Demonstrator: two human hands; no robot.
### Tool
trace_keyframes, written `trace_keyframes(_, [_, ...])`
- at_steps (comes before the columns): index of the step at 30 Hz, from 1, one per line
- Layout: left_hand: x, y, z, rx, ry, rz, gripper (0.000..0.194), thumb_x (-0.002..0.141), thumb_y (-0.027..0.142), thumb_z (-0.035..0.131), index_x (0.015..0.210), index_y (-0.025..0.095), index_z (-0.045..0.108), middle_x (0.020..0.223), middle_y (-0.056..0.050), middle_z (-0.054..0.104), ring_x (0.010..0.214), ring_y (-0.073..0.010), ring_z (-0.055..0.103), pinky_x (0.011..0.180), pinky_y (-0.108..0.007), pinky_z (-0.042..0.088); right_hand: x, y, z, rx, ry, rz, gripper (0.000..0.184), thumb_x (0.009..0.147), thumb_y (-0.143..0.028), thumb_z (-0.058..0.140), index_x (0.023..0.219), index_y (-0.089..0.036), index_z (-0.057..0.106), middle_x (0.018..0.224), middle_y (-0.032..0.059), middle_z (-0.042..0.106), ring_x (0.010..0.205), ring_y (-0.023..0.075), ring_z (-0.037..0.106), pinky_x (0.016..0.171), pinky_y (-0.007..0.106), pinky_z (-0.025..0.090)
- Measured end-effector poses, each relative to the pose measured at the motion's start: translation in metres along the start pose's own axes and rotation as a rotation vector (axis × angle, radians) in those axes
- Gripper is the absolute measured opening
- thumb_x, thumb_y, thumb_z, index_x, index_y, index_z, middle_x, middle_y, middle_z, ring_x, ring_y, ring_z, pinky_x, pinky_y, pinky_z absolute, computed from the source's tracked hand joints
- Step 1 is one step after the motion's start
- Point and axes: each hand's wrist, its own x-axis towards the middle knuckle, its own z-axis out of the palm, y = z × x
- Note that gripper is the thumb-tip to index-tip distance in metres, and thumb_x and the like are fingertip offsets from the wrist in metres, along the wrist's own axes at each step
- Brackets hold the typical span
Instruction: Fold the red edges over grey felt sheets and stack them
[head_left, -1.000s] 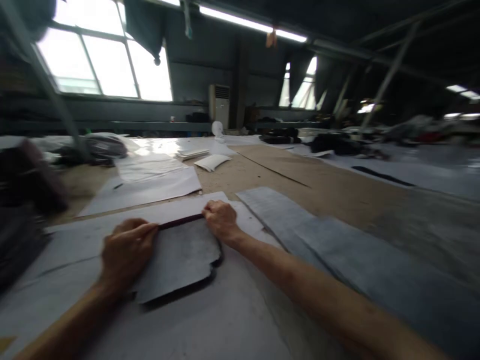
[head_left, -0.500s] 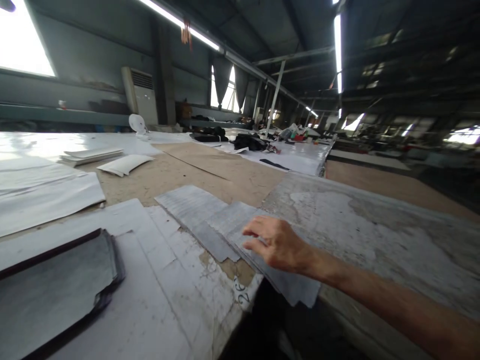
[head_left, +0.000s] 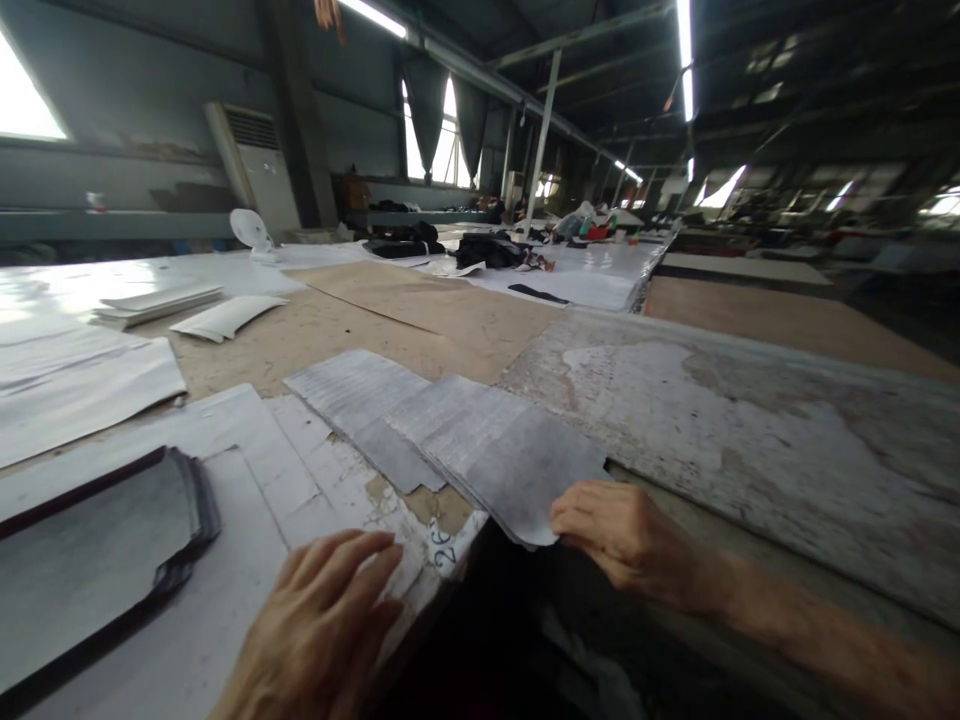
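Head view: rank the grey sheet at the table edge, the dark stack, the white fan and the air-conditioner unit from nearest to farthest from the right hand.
1. Grey sheet, touching the right hand.
2. Dark stack, far left.
3. White fan, far back left.
4. Air-conditioner unit, at the wall behind the fan.

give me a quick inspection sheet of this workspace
surface: long worn table, brown board partly covered by white sheets
job's things: grey sheet overhanging the table edge; dark stack lying flat at left
clutter: white paper piles, dark fabric heap far back
grippers: right hand pinching the grey sheet's near edge; left hand flat on the table corner
cables: nothing seen
surroundings: workshop hall, windows, strip lights, white cabinet unit
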Motion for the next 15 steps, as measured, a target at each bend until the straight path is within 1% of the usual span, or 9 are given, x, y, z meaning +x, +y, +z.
trace_keyframes(1, [0.006, 0.008, 0.003, -0.002, -0.047, 0.046, 0.029, 0.087, 0.025, 0.044, 0.113, 0.017, 0.054, 0.111, -0.007, 0.061, 0.100, -0.0206, 0.055, 0.082, -0.032, 0.049, 0.002, 0.002, -0.006, 0.043, -0.011, 0.028, 0.024, 0.085, -0.019, 0.042, 0.076, -0.015, 0.064, 0.079, 0.0063, 0.064, 0.077, 0.0157, 0.056, 0.073, 0.030, 0.044])
trace_keyframes(3, [0.017, 0.021, 0.008, -0.009, -0.078, 0.125, 0.031, 0.087, 0.020, 0.042, 0.114, 0.015, 0.053, 0.112, -0.007, 0.061, 0.099, -0.0214, 0.055, 0.082, -0.034, 0.049, 0.006, 0.005, -0.015, 0.146, -0.021, 0.118, 0.019, 0.082, -0.023, 0.048, 0.073, -0.017, 0.064, 0.075, 0.0026, 0.063, 0.074, 0.0136, 0.057, 0.070, 0.025, 0.044])
trace_keyframes(5, [0.028, 0.031, 0.014, -0.008, -0.093, 0.176, 0.034, 0.086, 0.017, 0.040, 0.117, 0.012, 0.051, 0.116, -0.008, 0.059, 0.099, -0.0220, 0.054, 0.082, -0.036, 0.049, 0.008, 0.008, -0.018, 0.240, -0.006, 0.244, 0.019, 0.082, -0.025, 0.049, 0.072, -0.017, 0.063, 0.066, -0.0002, 0.060, 0.063, 0.0117, 0.055, 0.060, 0.022, 0.043])
trace_keyframes(7, [0.038, 0.038, 0.023, 0.001, -0.111, 0.207, 0.036, 0.086, 0.016, 0.039, 0.120, 0.010, 0.049, 0.120, -0.009, 0.056, 0.101, -0.0224, 0.053, 0.082, -0.037, 0.049, 0.008, 0.012, -0.016, 0.320, 0.040, 0.373, 0.023, 0.084, -0.028, 0.046, 0.073, -0.015, 0.062, 0.057, -0.0024, 0.054, 0.051, 0.0099, 0.049, 0.050, 0.021, 0.038])
trace_keyframes(9, [0.047, 0.042, 0.032, 0.011, -0.153, 0.216, 0.038, 0.085, 0.017, 0.040, 0.121, 0.009, 0.048, 0.123, -0.009, 0.055, 0.101, -0.0224, 0.053, 0.082, -0.036, 0.048, 0.009, 0.014, -0.013, 0.384, 0.116, 0.476, 0.025, 0.085, -0.031, 0.044, 0.074, -0.015, 0.059, 0.053, -0.0038, 0.049, 0.047, 0.0086, 0.043, 0.046, 0.021, 0.032])
trace_keyframes(11, [0.054, 0.043, 0.042, 0.031, -0.120, 0.210, 0.038, 0.085, 0.019, 0.041, 0.121, 0.010, 0.049, 0.122, -0.009, 0.055, 0.102, -0.0229, 0.052, 0.084, -0.038, 0.046, 0.010, 0.013, -0.012, 0.424, 0.211, 0.544, 0.024, 0.084, -0.032, 0.046, 0.072, -0.015, 0.057, 0.054, -0.0043, 0.047, 0.049, 0.0079, 0.041, 0.048, 0.021, 0.030])
trace_keyframes(13, [0.057, 0.040, 0.051, 0.085, -0.025, 0.183, 0.037, 0.085, 0.023, 0.043, 0.119, 0.011, 0.051, 0.121, -0.009, 0.056, 0.103, -0.0247, 0.052, 0.086, -0.040, 0.042, 0.010, 0.007, -0.015, 0.446, 0.309, 0.586, 0.020, 0.082, -0.029, 0.049, 0.069, -0.015, 0.057, 0.053, -0.0051, 0.044, 0.050, 0.0073, 0.038, 0.050, 0.022, 0.029])
trace_keyframes(15, [0.056, 0.031, 0.060, 0.154, 0.061, 0.166, 0.037, 0.084, 0.027, 0.046, 0.118, 0.014, 0.052, 0.119, -0.009, 0.057, 0.103, -0.0262, 0.052, 0.085, -0.041, 0.039, 0.010, 0.003, -0.019, 0.467, 0.396, 0.613, 0.016, 0.079, -0.024, 0.053, 0.066, -0.015, 0.058, 0.050, -0.0060, 0.041, 0.049, 0.0069, 0.036, 0.050, 0.022, 0.028])
